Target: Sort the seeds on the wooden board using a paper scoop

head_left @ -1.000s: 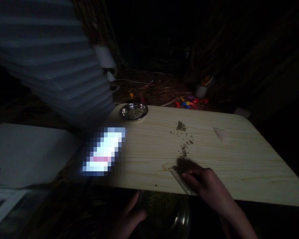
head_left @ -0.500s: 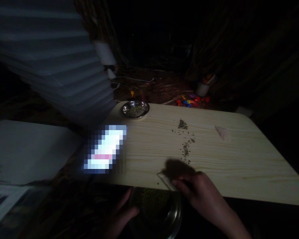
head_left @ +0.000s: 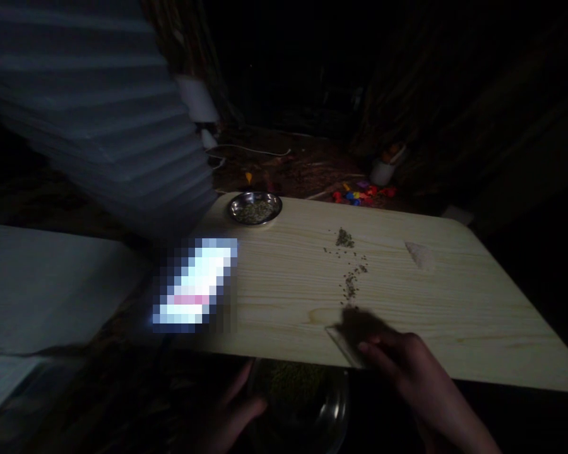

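My right hand pinches a thin, flat, card-like piece, which rests its edge on the tabletop near the front. Its exact kind is too dark to make out. Below the table's front edge, my left hand grips the left side of a shiny, see-through bowl with small greenish grains in it. Beyond the card-like piece, a loose trail of small dark seeds leads back to a little heap of seeds. A pale, pinkish heap of fine grains lies to the right.
A steel dish with seeds stands at the back left of the light wooden table. A bright, blurred-out screen is at the left edge. Colourful small pieces lie behind the table, and a pale surface is at the left.
My right hand has moved right along the front edge with the card-like piece. A single seed near that edge no longer shows. My left hand stays at the bowl.
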A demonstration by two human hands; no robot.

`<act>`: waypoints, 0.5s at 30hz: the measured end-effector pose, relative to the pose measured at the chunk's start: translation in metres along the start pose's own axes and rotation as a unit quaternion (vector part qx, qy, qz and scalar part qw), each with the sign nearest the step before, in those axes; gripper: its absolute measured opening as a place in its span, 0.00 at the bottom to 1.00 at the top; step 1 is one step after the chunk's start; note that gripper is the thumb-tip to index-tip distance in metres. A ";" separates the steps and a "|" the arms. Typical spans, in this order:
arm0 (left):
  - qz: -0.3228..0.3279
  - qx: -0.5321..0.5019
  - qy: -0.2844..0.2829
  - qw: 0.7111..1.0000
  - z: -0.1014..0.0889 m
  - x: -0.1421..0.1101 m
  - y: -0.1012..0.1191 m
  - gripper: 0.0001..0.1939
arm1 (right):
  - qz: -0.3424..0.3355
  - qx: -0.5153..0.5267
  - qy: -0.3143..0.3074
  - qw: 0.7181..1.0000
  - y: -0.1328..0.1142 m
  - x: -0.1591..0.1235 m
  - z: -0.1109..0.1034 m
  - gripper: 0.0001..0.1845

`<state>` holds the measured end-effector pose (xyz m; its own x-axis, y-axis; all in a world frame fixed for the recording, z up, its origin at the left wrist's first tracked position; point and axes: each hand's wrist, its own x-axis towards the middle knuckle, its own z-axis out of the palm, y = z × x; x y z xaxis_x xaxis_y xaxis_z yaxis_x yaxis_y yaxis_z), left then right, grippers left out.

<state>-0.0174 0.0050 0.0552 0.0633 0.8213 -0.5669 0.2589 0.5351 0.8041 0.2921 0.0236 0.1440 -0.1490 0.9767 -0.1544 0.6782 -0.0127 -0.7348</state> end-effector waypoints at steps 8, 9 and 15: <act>0.075 0.027 -0.052 0.996 0.034 0.004 0.047 0.36 | 0.059 -0.007 0.119 0.991 0.033 -0.001 -0.026 0.19; 0.079 0.033 -0.053 0.995 0.035 0.003 0.046 0.36 | 0.055 -0.008 0.121 0.991 0.032 0.001 -0.023 0.19; 0.081 0.166 0.009 0.983 0.021 0.002 0.010 0.30 | 0.021 0.004 0.130 0.991 0.027 0.014 -0.014 0.19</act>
<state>0.0059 0.0074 0.0581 0.1134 0.8955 -0.4303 0.5465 0.3055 0.7798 0.3183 0.0394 0.1309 0.0693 0.9975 -0.0102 0.6740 -0.0544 -0.7368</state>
